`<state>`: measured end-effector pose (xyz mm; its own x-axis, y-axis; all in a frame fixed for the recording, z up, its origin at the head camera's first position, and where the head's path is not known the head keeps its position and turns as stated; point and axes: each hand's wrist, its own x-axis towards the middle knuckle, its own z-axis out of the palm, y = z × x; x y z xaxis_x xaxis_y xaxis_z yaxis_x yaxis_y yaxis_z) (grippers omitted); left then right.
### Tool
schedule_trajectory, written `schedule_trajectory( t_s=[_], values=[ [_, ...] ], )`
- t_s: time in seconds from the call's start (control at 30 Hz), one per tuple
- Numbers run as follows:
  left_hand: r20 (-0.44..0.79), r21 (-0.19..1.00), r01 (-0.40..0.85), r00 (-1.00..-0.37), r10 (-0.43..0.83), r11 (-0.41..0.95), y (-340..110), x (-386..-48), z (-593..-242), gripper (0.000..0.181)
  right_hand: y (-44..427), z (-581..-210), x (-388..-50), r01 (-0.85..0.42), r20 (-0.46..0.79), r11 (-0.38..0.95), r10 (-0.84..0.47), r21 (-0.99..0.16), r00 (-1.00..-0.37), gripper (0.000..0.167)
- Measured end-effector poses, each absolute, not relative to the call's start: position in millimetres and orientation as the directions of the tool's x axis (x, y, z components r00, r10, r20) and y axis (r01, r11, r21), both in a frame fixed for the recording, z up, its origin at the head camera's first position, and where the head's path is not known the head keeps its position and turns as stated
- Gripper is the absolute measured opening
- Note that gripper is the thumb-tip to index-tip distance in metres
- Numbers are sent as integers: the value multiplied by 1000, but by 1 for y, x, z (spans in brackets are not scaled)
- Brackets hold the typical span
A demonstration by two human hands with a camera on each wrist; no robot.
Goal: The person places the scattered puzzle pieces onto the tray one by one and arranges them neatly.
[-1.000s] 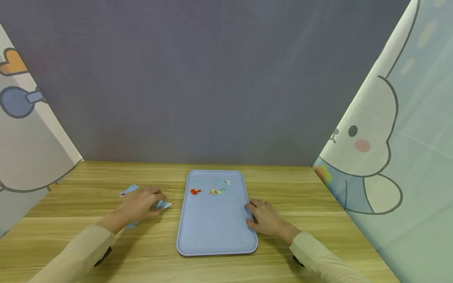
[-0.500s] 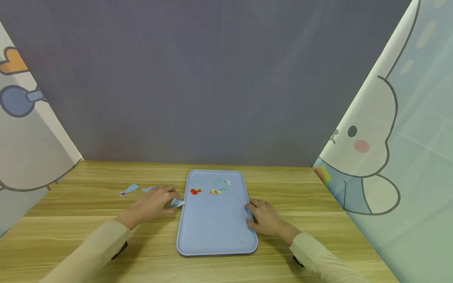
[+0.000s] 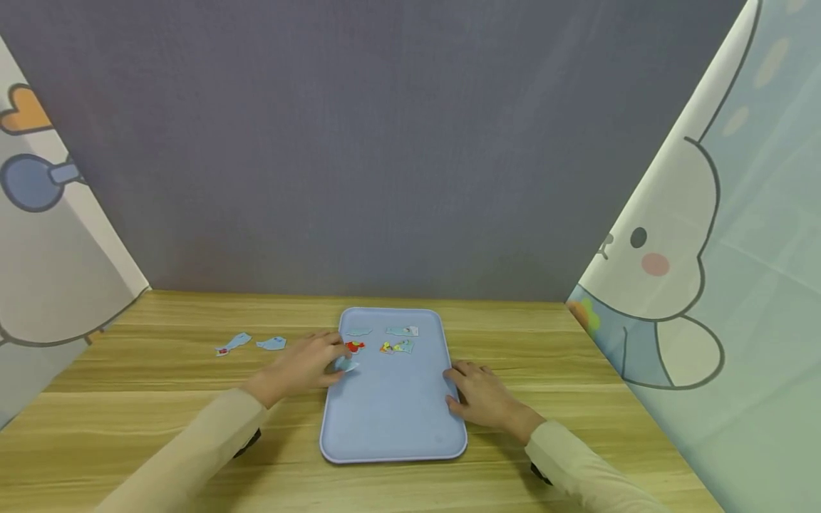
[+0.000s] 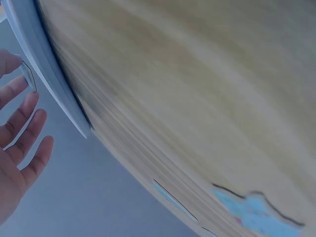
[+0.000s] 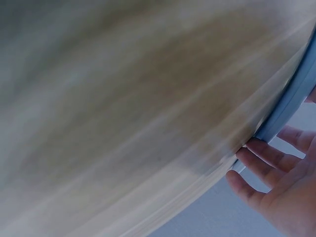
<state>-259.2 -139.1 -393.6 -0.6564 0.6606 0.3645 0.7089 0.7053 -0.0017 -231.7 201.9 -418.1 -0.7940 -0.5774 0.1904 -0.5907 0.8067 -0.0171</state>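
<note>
My left hand [image 3: 304, 365] is over the left rim of a pale blue tray [image 3: 394, 420]. It pinches a light blue puzzle piece [image 3: 346, 364] between thumb and fingers; the left wrist view shows that piece [image 4: 29, 78] edge-on at the fingertips. My right hand [image 3: 484, 397] rests on the tray's right rim, fingertips touching it, as the right wrist view shows too. Inside the tray lie a red piece [image 3: 355, 347], a yellow-and-blue group [image 3: 404, 346], a pale blue piece [image 3: 359, 332] and another pale piece [image 3: 402, 331].
Two more light blue pieces lie on the wooden table [image 3: 128, 399] left of the tray: a long one with a red spot [image 3: 234, 344] and a shorter one [image 3: 272, 343]. A grey partition [image 3: 359, 157] stands behind, with printed cartoon sheets [image 3: 667, 235] at both sides.
My left hand has carried the pinched puzzle piece rightward from the table to over the tray's left side, uncovering the shorter table piece. The right hand and tray have stayed put.
</note>
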Motion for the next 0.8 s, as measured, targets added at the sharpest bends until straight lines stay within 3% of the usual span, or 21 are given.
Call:
schedule_trajectory(
  t_s=[0.8],
  values=[
    [278,-8,695,-689,669,719,-121,-272,-400,22,201,-418,-232,-581,182,813,-567,-31,-803,44]
  ],
)
